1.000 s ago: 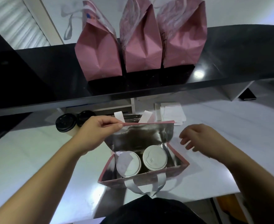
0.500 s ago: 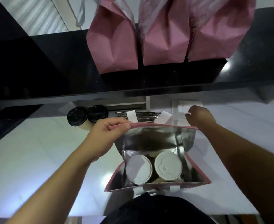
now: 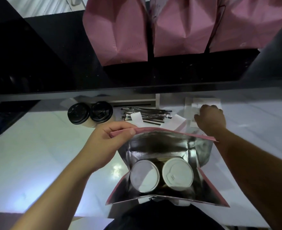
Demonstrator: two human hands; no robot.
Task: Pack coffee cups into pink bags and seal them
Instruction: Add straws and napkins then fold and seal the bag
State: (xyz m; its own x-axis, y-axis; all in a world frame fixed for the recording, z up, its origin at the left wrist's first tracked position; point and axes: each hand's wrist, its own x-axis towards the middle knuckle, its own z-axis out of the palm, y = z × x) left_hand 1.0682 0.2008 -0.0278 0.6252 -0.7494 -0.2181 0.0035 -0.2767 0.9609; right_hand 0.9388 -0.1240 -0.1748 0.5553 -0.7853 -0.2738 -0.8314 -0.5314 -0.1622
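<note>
Nearest us the open pink bag stands on the white surface, two white-lidded cups inside. Our left hand still pinches its far rim; our right hand, previously nearer, now reaches beyond the bag, fingers curled onto papers.

One open pink bag, two white-lidded cups inside it, three closed pink bags on the shelf, two black-lidded cups, two hands, one bundle of straws

no readable text, label, brand or number shows on anything in this view.
</note>
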